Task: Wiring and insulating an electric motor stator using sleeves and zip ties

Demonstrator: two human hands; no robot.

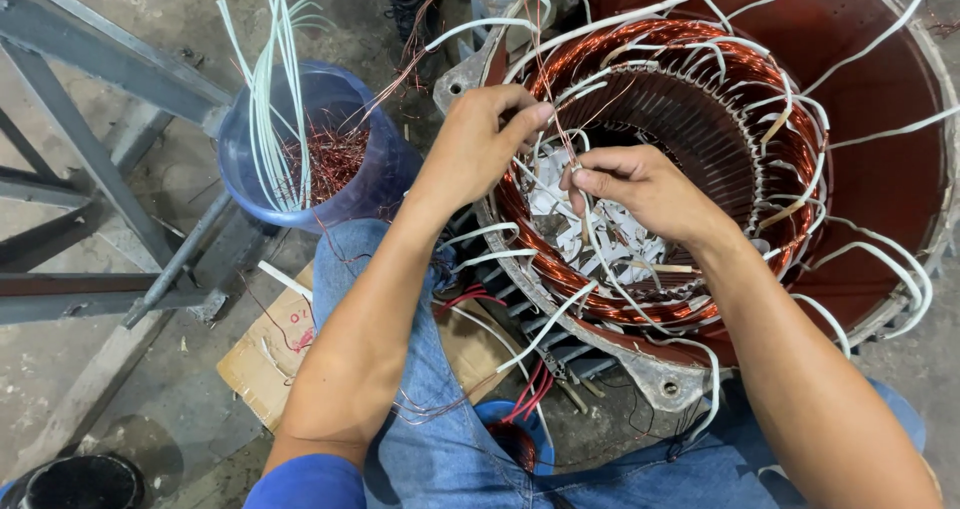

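A large motor stator (880, 169) with a dark red housing lies tilted before me, its copper windings (690, 79) ringed with white insulating sleeves (560, 314). My left hand (480, 144) pinches thin copper wires at the near rim of the winding. My right hand (640, 189) reaches into the bore and grips a white sleeve with wire between thumb and fingers. White paper scraps (610, 234) lie inside the bore below my hands.
A blue plastic bucket (350, 184) at left holds copper wire scraps and long white sleeves. Grey steel frame bars (100, 79) stand at far left. Cardboard (260, 354) lies on the floor by my jeans-clad knee. Pliers with red handles (540, 379) rest below the stator.
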